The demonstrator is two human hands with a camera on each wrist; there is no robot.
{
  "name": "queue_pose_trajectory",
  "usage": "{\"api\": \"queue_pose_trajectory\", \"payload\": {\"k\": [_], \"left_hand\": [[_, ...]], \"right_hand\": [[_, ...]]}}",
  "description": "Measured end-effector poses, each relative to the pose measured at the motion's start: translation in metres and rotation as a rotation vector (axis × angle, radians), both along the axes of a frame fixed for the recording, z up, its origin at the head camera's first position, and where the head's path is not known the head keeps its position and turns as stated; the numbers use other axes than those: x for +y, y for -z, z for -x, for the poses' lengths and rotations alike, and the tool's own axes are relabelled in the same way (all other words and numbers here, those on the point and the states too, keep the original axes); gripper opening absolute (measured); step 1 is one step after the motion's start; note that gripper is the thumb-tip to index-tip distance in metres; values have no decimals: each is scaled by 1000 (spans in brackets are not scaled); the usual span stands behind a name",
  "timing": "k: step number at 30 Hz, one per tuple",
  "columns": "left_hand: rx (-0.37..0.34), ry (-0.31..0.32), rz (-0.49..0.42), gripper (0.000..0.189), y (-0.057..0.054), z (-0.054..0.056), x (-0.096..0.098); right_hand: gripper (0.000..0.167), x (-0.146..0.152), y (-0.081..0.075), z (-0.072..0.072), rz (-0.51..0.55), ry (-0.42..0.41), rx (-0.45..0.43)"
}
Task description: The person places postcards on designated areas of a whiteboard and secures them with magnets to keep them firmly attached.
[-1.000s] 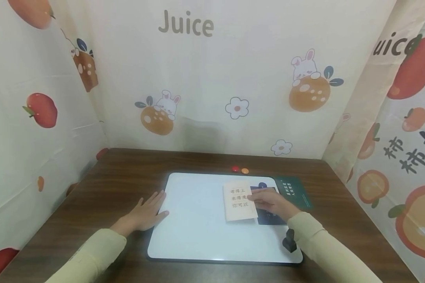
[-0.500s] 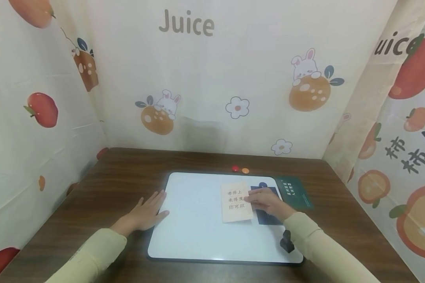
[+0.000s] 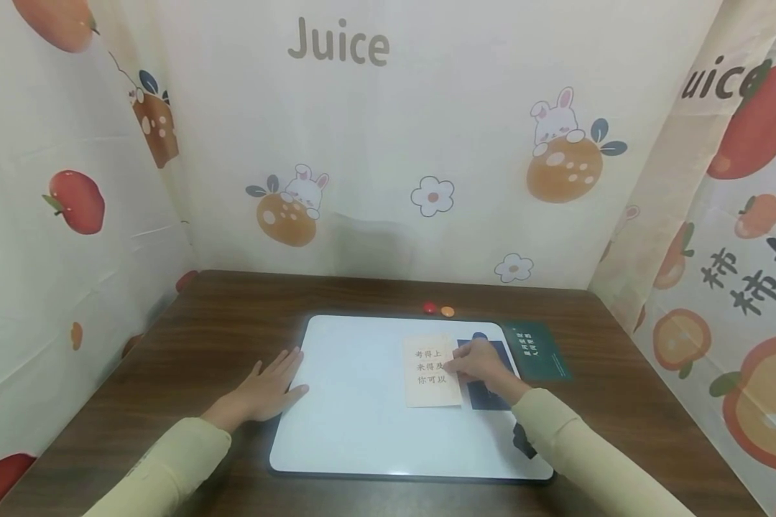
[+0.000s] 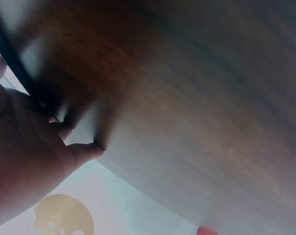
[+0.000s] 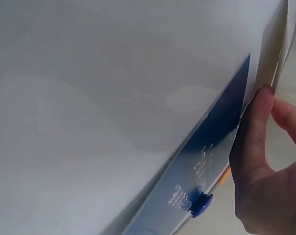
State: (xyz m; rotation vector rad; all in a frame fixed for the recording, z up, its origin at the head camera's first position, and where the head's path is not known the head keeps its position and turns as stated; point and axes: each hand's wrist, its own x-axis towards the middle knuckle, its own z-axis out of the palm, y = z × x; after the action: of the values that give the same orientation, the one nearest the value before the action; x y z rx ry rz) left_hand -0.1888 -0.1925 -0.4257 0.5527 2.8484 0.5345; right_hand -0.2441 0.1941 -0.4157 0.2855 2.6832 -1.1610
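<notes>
My right hand [image 3: 485, 365] pinches the right edge of a cream card [image 3: 427, 395] printed with dark characters, over the right half of a whiteboard [image 3: 345, 402]. In the right wrist view thumb and finger meet at the edge of that card [image 5: 271, 56]. Partly hidden under this hand lies a dark blue card [image 3: 491, 399], with a blue round magnet [image 3: 480, 335] at its top edge. My left hand [image 3: 265, 389] rests flat with spread fingers along the left edge of the board; in the left wrist view its fingertips touch the wooden table [image 4: 187, 98].
A green card [image 3: 538, 352] lies on the table at the board's right back corner, partly against it. Red [image 3: 430, 308] and orange [image 3: 447, 311] round pieces sit behind the board. A black object [image 3: 522, 439] shows below the right sleeve. Printed curtains surround the table.
The right hand and the cream card have shifted slightly left, and the card now lies straighter and flatter. The right fingers have drawn together at its edge. The left hand stays in place.
</notes>
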Motion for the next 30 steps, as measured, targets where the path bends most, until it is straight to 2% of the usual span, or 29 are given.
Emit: {"api": "queue_pose_trajectory", "payload": {"k": [4,10,15,20,30], "left_hand": [[3,6,-10,72,0,0,0],[15,19,-17,74,3,1,-2],[25,15,-15,75,9,4,-3],[39,5,-9,74,17,7,-4],[14,5,-11,74,5,2,-1]], "right_hand": [[37,-1,-1,0,-68,-46,42],[23,-6,-3,-2,-178,-91,84],[18,-10,-3,-1,-242,-111,80],[20,-11,-5,-1,-269,-118,83],[25,-12,-4,0,-264,-118,82]]}}
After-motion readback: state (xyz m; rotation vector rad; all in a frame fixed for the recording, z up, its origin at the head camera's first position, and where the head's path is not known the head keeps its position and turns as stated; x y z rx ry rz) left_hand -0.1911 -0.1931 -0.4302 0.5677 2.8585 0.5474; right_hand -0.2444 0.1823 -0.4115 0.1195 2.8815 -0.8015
